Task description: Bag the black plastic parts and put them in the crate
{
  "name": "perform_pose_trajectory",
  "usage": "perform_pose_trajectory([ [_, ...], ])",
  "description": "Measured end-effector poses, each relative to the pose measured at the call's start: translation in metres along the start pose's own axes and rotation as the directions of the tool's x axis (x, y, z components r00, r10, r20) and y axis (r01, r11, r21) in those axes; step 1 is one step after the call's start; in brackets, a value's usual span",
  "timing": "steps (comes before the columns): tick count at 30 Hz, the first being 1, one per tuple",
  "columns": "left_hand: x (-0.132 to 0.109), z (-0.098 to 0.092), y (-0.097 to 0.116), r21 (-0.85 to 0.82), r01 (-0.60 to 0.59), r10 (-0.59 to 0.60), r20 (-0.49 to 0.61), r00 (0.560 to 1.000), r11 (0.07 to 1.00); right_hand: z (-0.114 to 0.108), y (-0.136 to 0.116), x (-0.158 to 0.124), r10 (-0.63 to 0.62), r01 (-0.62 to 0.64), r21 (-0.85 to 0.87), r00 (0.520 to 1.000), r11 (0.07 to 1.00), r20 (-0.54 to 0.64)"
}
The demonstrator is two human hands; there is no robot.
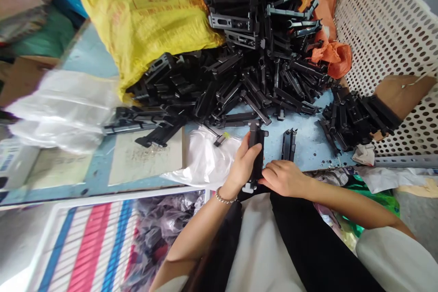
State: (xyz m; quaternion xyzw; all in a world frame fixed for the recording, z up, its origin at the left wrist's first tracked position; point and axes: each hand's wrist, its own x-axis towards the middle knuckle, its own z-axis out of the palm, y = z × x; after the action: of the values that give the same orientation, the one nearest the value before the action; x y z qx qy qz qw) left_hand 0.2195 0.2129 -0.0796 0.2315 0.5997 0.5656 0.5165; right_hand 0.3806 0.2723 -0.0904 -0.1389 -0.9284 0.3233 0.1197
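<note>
Holding black part [256, 159] — both hands [243, 164] [283, 179] curled

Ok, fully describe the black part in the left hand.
The black part is long, narrow, perhaps metal or plastic, with a tab near its far end and a pale, shiny piece at the other. It points forward at the edge of the table. The left hand grips it; the right hand seems to touch it.

Bright, soft light; glare on clear plastic bag [205, 155]; deep shadow among black parts [256, 90]; left edge blurred, stretched.
</note>
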Motion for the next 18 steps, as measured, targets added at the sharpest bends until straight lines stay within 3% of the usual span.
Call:
perform_pose_trajectory([
  [2, 0.000, 0.003, -0.001, -0.100, 0.029, -0.031, -0.019, 0.999, 0.995, 0.007, -0.005, -0.003, 0.109, -0.109, 0.108, 0.994, 0.988, 0.003],
  [4, 0.001, 0.004, -0.005, -0.168, 0.053, -0.065, -0.066, 0.996, 0.984, 0.003, 0.001, -0.001, 0.226, -0.255, 0.274, 0.965, 0.927, 0.133],
  [6, 0.005, 0.005, -0.015, -0.164, 0.116, -0.129, -0.068, 0.989, 0.980, -0.010, 0.018, 0.007, 0.269, -0.307, 0.231, 0.946, 0.923, 0.182],
  [8, 0.013, 0.007, -0.032, -0.032, 0.104, -0.106, -0.056, 0.993, 0.994, -0.028, 0.047, 0.021, 0.321, -0.321, -0.006, 0.947, 0.947, -0.022],
  [10, 0.022, 0.011, -0.053, 0.211, -0.020, 0.028, -0.035, 0.999, 0.977, -0.047, 0.086, 0.038, 0.353, -0.427, -0.156, 0.865, 0.890, -0.356],
  [11, 0.027, 0.013, -0.063, 0.342, -0.100, 0.115, -0.022, 0.993, 0.934, -0.054, 0.106, 0.047, 0.342, -0.476, -0.221, 0.823, 0.851, -0.454],
  [13, 0.033, 0.015, -0.081, 0.547, -0.214, 0.253, 0.003, 0.967, 0.809, -0.067, 0.144, 0.062, 0.384, -0.557, -0.288, 0.787, 0.779, -0.482],
  [15, 0.034, 0.013, -0.091, 0.635, -0.262, 0.331, 0.012, 0.944, 0.726, -0.075, 0.171, 0.070, 0.450, -0.594, -0.254, 0.770, 0.763, -0.452],
  [18, 0.030, 0.009, -0.087, 0.633, -0.320, 0.402, 0.016, 0.916, 0.705, -0.076, 0.174, 0.063, 0.472, -0.587, -0.116, 0.739, 0.801, -0.480],
])
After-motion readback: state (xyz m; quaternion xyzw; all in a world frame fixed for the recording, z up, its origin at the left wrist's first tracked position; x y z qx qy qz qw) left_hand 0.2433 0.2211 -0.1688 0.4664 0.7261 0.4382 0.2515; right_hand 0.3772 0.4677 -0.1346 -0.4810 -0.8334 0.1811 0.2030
